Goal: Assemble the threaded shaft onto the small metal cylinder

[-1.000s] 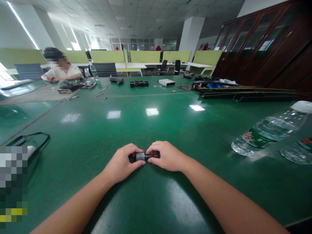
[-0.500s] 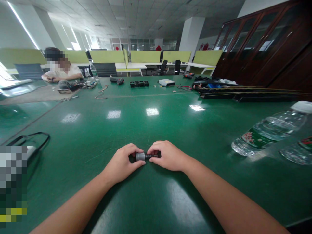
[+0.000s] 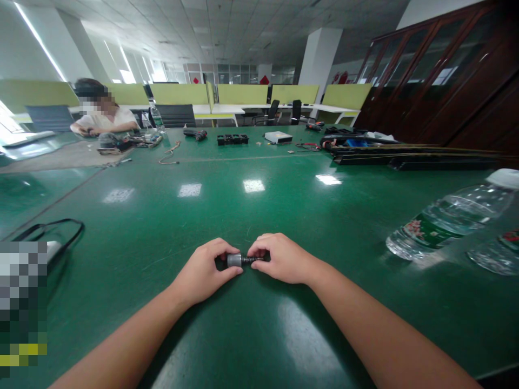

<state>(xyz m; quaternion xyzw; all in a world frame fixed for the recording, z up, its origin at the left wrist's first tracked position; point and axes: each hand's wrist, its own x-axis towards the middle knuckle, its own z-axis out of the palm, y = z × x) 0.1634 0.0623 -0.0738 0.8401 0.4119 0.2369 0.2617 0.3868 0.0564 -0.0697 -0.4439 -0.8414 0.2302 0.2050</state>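
Pinches with left fingers [image 3: 224, 247] a grey metal cylinder [image 3: 234, 260], low over the near part of the green desk [image 3: 227, 208]. Curls right fingers [image 3: 263, 266] around the dark ridged rod [image 3: 246, 260] lined up with it; cannot tell if gripping. Has a clear bottle [image 3: 433, 231] well off right.

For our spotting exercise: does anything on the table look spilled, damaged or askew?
No spill shows. The right-hand white-capped bottle looks tilted, possibly lens distortion; the cabinet slants likewise. Faint scratches mark the tabletop.
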